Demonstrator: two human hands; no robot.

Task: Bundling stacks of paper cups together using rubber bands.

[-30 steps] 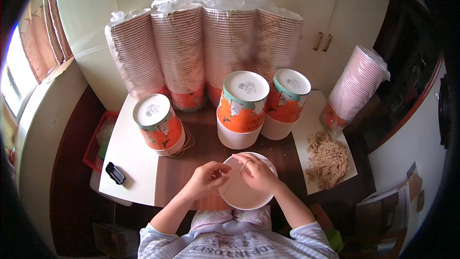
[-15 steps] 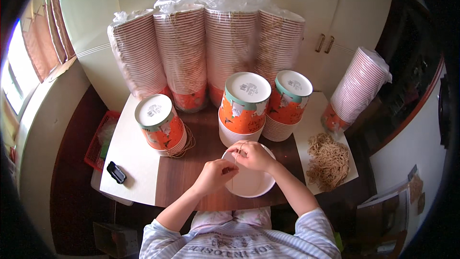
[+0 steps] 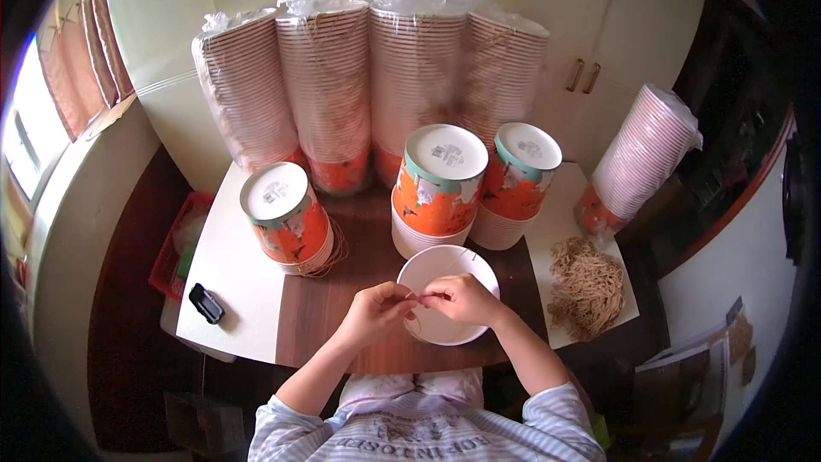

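both hands, left [image 3: 374,312] and right [image 3: 457,298], pinched a thin band [image 3: 414,316] between their fingertips, held taut over the white bowl [image 3: 447,267] lying under them, cup stacks beyond.

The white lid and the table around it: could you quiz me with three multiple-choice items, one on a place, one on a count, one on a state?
1. Where does the pile of tan bands lie?
A. right of the white lid
B. left of it
C. on it

2. How many upside-down orange cup stacks stand before the wrapped stacks?
A. one
B. three
C. five

3. What are the left hand and right hand doing?
A. resting apart
B. pinching a thin band together over the lid
C. lifting a cup

Answers: A, the pile sits at the table's right; B, three show; B, fingertips meet above the lid.
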